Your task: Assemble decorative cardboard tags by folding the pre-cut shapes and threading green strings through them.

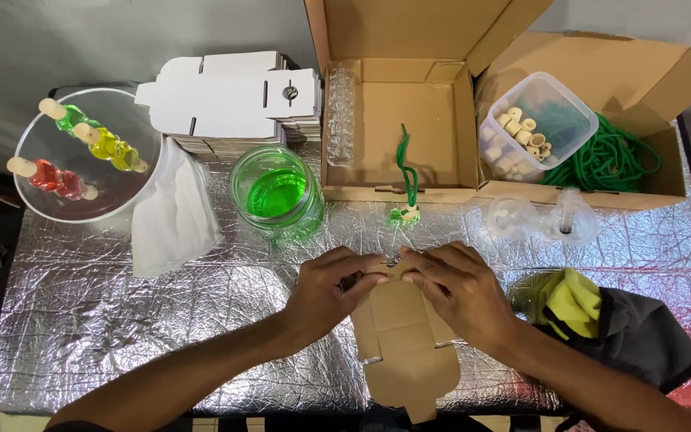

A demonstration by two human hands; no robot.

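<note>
Both hands meet at the far end of a flat brown cardboard box blank (405, 344) lying near centre on the foil-covered tabletop (121, 320). Left hand (333, 292) and right hand (457, 288) are each pinched on the blank's far flaps, fingertips nearly touching one another; whatever small item may sit between them is hidden. The blank looks light, thin and stiff only along its panels; it will likely bend at the creases, so a hold at the flap edges beside a fold line seems best, and hard pressure could crush it. Just beyond the hands: a glass jar of green liquid (277, 194) to the left, and a small bottle on a green cord (405, 210) hanging over the near wall of an open carton (397, 120). Far left, a clear bowl (49, 204) with red, yellow and green bottles, a white cloth (173, 216), and a stack of white box blanks (229, 100). Right: a plastic tub of corks (537, 124), coiled green cord (609, 160), yellow and grey cloths (617, 328).
</note>
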